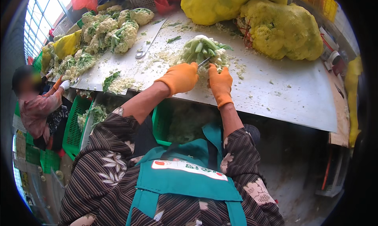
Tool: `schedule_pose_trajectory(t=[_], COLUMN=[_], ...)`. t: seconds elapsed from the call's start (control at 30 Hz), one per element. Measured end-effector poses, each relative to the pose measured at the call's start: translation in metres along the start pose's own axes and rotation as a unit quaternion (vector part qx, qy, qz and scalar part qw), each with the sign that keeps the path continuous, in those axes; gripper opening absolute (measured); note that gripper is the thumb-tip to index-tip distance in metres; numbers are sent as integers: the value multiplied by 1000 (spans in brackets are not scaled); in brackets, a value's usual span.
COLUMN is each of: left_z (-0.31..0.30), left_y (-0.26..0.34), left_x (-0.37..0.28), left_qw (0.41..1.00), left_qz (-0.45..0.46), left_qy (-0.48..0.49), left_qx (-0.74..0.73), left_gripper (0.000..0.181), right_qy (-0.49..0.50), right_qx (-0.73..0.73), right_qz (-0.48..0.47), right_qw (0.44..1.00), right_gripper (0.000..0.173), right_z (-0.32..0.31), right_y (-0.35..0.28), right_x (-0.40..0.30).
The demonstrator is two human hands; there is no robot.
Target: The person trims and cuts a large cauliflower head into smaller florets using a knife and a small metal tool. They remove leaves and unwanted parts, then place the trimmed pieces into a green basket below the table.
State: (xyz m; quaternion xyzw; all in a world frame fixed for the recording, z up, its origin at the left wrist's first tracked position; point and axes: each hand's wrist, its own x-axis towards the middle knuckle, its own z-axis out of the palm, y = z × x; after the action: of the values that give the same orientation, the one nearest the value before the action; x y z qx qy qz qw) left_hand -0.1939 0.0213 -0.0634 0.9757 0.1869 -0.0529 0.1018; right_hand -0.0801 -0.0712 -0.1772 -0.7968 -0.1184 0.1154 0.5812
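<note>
A head of cauliflower [200,47] rests on the white tabletop in front of me, its cut green stalks turned upward. My left hand [180,79], in an orange glove, is closed around a tool whose narrow metal blade [204,62] reaches in among the stalks; the handle is hidden in the fist. My right hand [221,85], gloved in orange too, grips the near right edge of the same head, with the thumb side close to the blade tip.
White crumbs and leaf scraps litter the tabletop [283,96]. Yellow net sacks [280,31] stand at the back right. Cauliflowers [103,34] are piled at the left, near a ring-handled metal tool [140,54]. Below is a green crate [161,122]; another person [41,108] works at far left.
</note>
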Motion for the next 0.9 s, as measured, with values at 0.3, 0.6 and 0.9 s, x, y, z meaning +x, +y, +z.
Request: schedule_pose_trajectory(t=[0.3,0.6,0.9], left_z=[14,12,-2], left_y=[-6,-35,-40], left_x=[-13,6,-8], left_qw=[999,999,998], left_qz=[4,14,65], left_qy=[-3,35,14], left_qx=[34,18,10], left_gripper=[32,32,40], right_qy=[-9,21,3], right_qx=[32,-81,-4], right_qz=[-15,-136,-69], right_qw=[999,987,998], right_gripper=[46,35,34], right_z=[13,34,14], right_y=[10,-2,16], right_x=[-3,5,16])
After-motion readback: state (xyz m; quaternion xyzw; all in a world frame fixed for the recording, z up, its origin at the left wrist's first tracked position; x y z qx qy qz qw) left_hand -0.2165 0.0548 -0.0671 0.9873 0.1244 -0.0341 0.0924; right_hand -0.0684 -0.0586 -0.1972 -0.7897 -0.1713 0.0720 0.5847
